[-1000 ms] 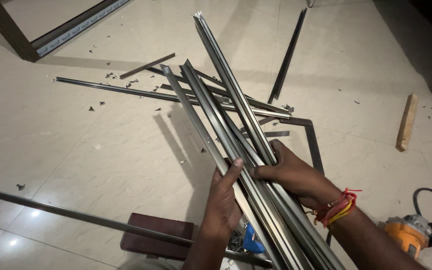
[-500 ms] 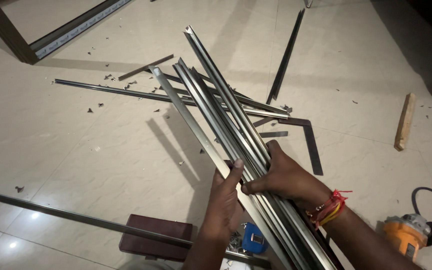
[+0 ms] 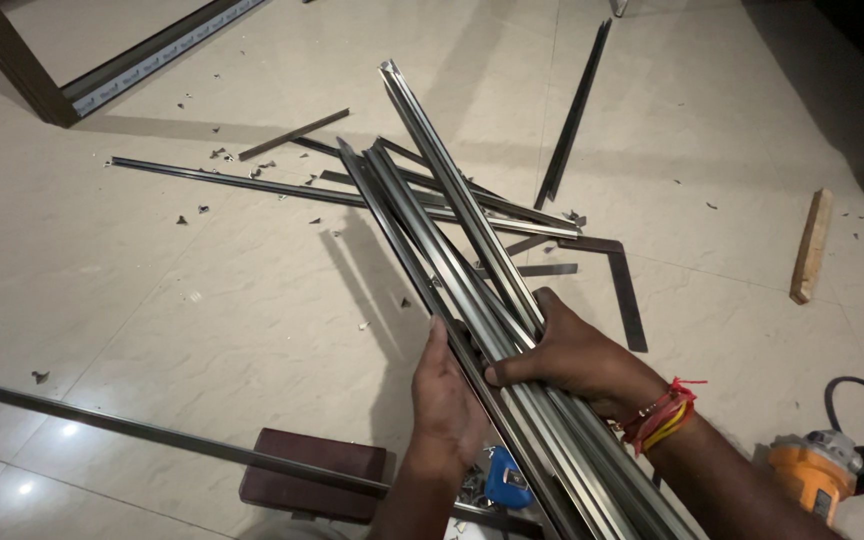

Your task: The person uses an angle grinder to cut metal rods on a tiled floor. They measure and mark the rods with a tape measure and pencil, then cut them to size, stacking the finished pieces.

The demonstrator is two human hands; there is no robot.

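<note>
Silvery metal channel strips [image 3: 452,250], long, bundled, fanning apart

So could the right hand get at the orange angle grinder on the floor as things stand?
Probably not yet: the right hand is wrapped around the bundle of metal profiles. The orange angle grinder lies unobstructed beside that forearm.

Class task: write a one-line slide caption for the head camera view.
Both hands, left and right, grip a bundle of metal strips above a tiled floor littered with offcuts.

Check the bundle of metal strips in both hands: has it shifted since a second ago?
Yes. The bundle of metal strips has fanned out, its leftmost tip swinging left, away from the wooden block lying on the floor.
</note>
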